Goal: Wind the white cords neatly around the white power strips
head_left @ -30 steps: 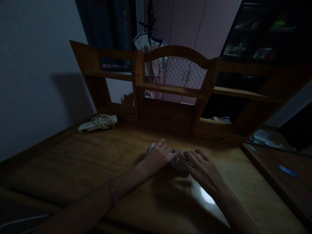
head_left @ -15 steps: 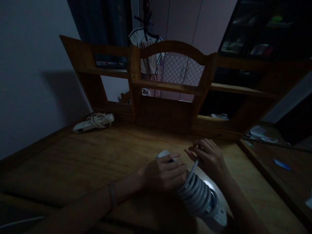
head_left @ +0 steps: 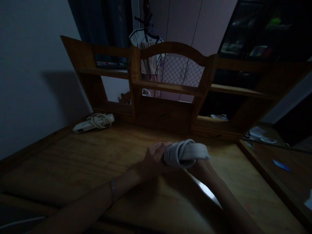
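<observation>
From the left hand (head_left: 156, 160) holding it, the corded strip (head_left: 188, 150) juts rightward, hiding the right hand's grip (head_left: 201, 168).

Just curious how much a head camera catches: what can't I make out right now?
All in the head view:
Right hand: its fingers are hidden behind the cord-wrapped strip.
White cord, lower left: cut off by the left edge.
Pale item, far right: cut off by the right edge.
Dark cabinet: contents too dim to identify.

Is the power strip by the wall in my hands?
No, the power strip lies on the desk, apart from the left hand and right hand.
</observation>
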Demonstrator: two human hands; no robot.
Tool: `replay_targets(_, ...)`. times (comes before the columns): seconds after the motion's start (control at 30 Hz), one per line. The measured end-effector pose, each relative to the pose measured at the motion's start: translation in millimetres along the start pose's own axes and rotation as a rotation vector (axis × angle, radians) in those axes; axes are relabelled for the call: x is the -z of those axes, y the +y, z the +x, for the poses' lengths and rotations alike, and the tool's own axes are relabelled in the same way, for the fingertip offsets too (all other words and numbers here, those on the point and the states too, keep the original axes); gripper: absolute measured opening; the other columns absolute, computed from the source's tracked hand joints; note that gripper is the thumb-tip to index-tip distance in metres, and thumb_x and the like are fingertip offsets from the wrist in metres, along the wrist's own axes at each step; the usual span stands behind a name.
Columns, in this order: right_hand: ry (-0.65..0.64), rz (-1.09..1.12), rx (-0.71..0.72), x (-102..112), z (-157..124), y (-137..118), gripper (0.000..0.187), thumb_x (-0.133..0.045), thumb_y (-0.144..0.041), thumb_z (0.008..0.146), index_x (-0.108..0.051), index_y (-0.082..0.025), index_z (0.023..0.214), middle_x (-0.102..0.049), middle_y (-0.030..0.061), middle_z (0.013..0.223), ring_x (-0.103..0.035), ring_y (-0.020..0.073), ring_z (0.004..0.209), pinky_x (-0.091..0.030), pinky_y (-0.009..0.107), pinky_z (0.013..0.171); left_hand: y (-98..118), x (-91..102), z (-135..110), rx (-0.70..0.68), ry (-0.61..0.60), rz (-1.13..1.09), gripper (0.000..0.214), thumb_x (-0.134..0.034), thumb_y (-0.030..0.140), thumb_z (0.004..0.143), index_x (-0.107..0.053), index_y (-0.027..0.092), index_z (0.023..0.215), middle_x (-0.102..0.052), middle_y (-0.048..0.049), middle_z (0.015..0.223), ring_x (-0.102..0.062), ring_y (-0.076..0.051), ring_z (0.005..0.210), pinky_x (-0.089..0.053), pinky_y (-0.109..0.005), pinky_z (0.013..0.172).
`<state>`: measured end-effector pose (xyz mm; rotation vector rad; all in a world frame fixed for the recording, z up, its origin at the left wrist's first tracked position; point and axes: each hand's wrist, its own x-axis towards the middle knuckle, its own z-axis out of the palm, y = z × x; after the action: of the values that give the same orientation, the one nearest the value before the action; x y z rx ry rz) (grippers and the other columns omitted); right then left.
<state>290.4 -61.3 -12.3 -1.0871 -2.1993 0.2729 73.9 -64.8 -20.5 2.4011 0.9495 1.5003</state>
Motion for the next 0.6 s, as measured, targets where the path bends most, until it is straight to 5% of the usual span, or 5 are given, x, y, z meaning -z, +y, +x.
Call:
replay_targets(0.1,0.016,-0.129,0.057,-3.4,0.5,-8.5,0.015,-0.053,-0.023,0.086,-0.06,-0.019,0.099,-0.063,0.0094,0.095,-0.059,0.0216,0.082,-0.043,0.03,0.068,6.1,-3.9,6.4,0.424,0.058,-0.193,0.064,-0.078,0.047,0.062,-0.054,0.02,0.114,-0.067,-0.0079,0.105,-0.064,-0.022,0.092,-0.05,-0.029,0.077)
replay_targets(0.23,0.05,-0.269,0.042,-4.6,1.7,-16.2,0.013,-0.049,-0.023,0.089,-0.056,-0.019,0.099,-0.061,0.0061,0.087,-0.059,0.0186,0.074,-0.04,0.028,0.064,6.6,-9.9,12.7,0.767,0.052,-0.55,0.052,-0.073,0.05,0.067,-0.061,0.015,0.103,-0.069,-0.0081,0.094,-0.065,-0.019,0.079,-0.051,-0.025,0.065)
replay_targets(0.6,0.073,-0.29,0.017,-7.1,-0.2,-10.8,0.015,-0.052,-0.028,0.09,-0.053,-0.021,0.102,-0.063,0.0046,0.09,-0.059,0.0182,0.073,-0.042,0.028,0.064,-12.1,-28.1,-3.3,1.191,-0.02,-1.008,0.056,-0.067,0.06,0.069,-0.065,0.013,0.099,-0.069,-0.0093,0.083,-0.064,-0.016,0.063,-0.05,-0.023,0.054)
